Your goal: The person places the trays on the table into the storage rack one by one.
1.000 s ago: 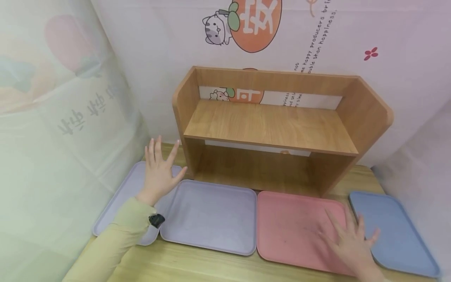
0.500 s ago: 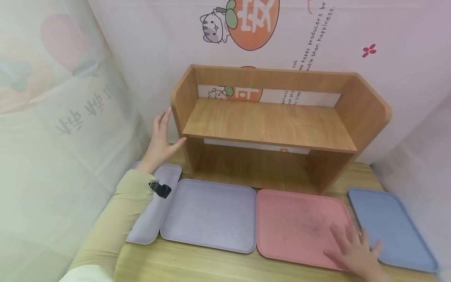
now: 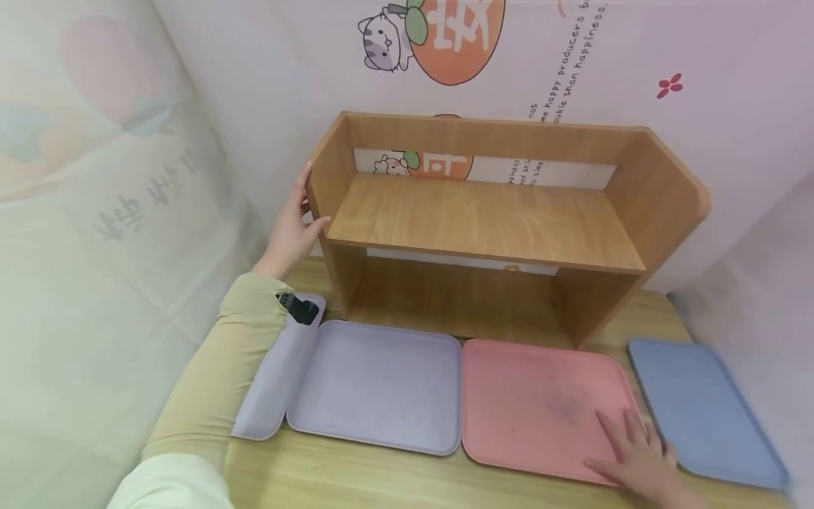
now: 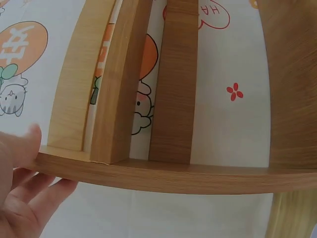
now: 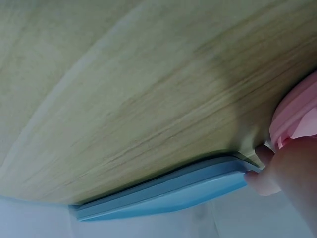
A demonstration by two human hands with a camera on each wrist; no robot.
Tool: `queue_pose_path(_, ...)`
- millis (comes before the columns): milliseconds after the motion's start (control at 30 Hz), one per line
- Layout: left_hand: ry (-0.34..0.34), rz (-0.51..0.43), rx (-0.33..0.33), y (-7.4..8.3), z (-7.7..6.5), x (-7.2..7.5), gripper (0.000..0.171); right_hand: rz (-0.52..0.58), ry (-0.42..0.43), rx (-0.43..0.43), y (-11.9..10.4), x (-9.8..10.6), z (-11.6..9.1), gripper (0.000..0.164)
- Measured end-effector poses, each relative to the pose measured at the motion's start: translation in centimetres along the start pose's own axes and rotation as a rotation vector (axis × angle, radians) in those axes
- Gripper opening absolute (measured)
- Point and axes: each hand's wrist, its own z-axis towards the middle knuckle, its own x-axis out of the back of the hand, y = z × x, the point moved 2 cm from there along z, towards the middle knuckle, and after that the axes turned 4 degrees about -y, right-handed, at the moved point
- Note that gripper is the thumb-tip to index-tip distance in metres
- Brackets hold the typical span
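A two-tier wooden desktop shelf (image 3: 483, 219) stands on the table against the back sheet. At its left side panel (image 4: 198, 179), my left hand (image 3: 291, 230) grips the edge, thumb on the inner side and fingers on the outer side. My right hand (image 3: 639, 456) is spread over the front right corner of a pink tray (image 3: 528, 410), beside a blue tray (image 3: 709, 410). Whether its fingertips touch the pink tray I cannot tell.
A lilac tray (image 3: 378, 385) lies left of the pink one. Another lilac tray (image 3: 273, 396) sits farther left, partly under my left forearm. Printed cloth (image 3: 254, 85) hangs behind and at both sides of the wooden table (image 3: 331, 466).
My left hand has moved up and forward from above the left lilac tray and taken hold of the shelf's left panel. The right hand has shifted only slightly.
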Motion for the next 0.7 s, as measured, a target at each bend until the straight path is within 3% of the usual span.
queue_pose_path(233,0.023,0.022,-0.005,-0.3,0.2,-0.2,0.094,0.024,0.012,-0.006,-0.6,0.8,0.3,0.090)
queue_pose_path(433,0.032,0.022,-0.030,-0.2,0.2,-0.3,0.094,-0.009,0.075,-0.014,-0.9,1.5,0.8,0.091)
queue_pose_path(700,0.039,0.027,-0.012,-0.2,-0.1,-0.5,0.093,0.042,0.130,0.015,-0.7,1.9,0.8,0.095)
